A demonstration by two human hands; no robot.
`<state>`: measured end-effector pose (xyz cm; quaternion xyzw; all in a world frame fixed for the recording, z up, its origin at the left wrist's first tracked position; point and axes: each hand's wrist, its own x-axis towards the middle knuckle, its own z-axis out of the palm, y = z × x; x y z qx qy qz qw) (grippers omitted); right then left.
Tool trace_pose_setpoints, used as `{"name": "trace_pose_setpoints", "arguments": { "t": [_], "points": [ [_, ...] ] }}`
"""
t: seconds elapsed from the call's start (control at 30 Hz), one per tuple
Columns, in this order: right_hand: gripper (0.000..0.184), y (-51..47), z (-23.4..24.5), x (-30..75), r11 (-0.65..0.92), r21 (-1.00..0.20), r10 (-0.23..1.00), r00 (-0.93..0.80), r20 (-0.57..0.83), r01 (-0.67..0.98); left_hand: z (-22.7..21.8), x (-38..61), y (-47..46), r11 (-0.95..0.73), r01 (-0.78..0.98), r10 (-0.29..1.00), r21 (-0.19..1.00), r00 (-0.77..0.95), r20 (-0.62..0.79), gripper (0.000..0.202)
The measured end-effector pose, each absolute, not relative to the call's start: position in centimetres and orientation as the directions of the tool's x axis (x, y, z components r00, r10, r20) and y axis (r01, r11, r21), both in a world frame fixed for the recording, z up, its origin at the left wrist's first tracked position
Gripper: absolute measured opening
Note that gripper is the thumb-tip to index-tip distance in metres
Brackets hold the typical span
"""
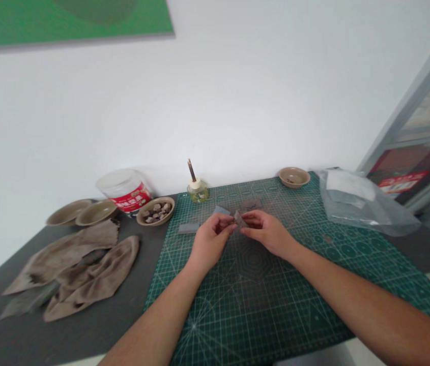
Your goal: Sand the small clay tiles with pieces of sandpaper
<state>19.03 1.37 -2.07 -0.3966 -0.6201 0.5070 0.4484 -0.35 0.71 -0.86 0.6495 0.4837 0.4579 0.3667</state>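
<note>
Over the green cutting mat (215, 310), my two hands meet at the fingertips. My right hand (270, 234) pinches a small grey-brown piece of sheet (239, 219), which looks like sandpaper. The fingers of my left hand (211, 239) are closed against its left side; whatever small thing they hold is mostly hidden. Just beyond the hands lie a bluish-grey piece of sheet (221, 209) and a darker brown piece (251, 204). A flat grey strip (189, 229) rests left of my left hand.
At left are a crumpled brown cloth (92, 279), two shallow bowls (67, 212), a bowl of small lumps (139, 217) and a red-labelled plastic tub (123, 190). A small glass jar with sticks (198, 192) stands near the wall. Another bowl (294, 184) and a plastic bag (363, 203) lie right.
</note>
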Motion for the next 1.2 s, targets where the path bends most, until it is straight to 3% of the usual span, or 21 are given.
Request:
{"name": "trace_pose_setpoints", "arguments": {
  "t": [0.27, 0.4, 0.7, 0.83, 1.03, 1.2],
  "points": [
    [0.033, 0.9, -1.2, 19.2, 0.293, -0.924, 0.944, -0.226, 0.24, 0.245, -0.7, -0.2, 0.6, -0.293, 0.27, 0.951, 0.917, 0.18, 0.251, 0.034],
    [0.035, 0.8, -0.9, 19.3, 0.313, -0.908, 0.94, -0.229, 0.254, 0.277, -0.6, -0.2, 0.5, -0.301, 0.293, 0.95, 0.908, 0.175, 0.259, 0.03],
    [0.018, 0.4, -0.4, 19.2, 0.379, -0.845, 0.925, -0.194, 0.328, 0.376, -0.7, -0.3, 0.7, -0.269, 0.284, 0.954, 0.92, 0.212, 0.214, 0.011],
    [0.008, 0.0, 0.0, 19.3, 0.422, -0.786, 0.906, -0.239, 0.349, 0.452, -0.7, -0.3, 0.7, -0.236, 0.286, 0.964, 0.929, 0.187, 0.188, 0.022],
    [0.006, -0.3, 0.0, 18.9, 0.486, -0.744, 0.874, -0.267, 0.406, 0.459, -0.5, 0.0, 0.5, -0.163, 0.15, 0.976, 0.975, 0.169, 0.137, 0.019],
    [0.01, -0.5, -0.1, 18.4, 0.548, -0.694, 0.836, -0.277, 0.474, 0.467, -0.4, 0.2, 0.3, -0.24, 0.255, 0.967, 0.937, 0.143, 0.209, 0.018]
  ]
}}
